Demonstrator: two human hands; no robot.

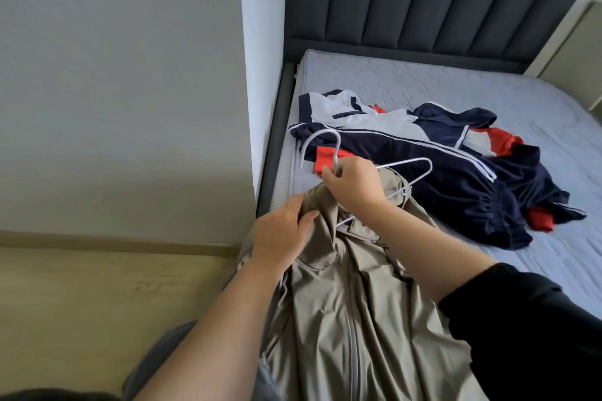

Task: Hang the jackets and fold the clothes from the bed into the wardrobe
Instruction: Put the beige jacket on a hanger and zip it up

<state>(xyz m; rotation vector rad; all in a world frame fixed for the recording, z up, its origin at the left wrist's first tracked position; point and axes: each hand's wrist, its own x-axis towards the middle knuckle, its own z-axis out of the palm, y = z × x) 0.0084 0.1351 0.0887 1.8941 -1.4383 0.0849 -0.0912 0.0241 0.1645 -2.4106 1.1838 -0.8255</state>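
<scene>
At centre frame the shoulder of the beige zip jacket (351,303) is pinched by the left hand (281,233); just right, the white wire hanger (335,153) is gripped at its neck by the right hand (353,184). The jacket's long axis runs from collar at centre to hem at lower centre, draped off the bed (488,85). The exposed hanger arm could slip out, judging by the slick fabric. The tracksuit pile (456,172) lies right.

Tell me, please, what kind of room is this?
Most likely a bedroom: a bare mattress against a padded headboard, clothes piled on it, and a beige jacket going onto a hanger.
</scene>
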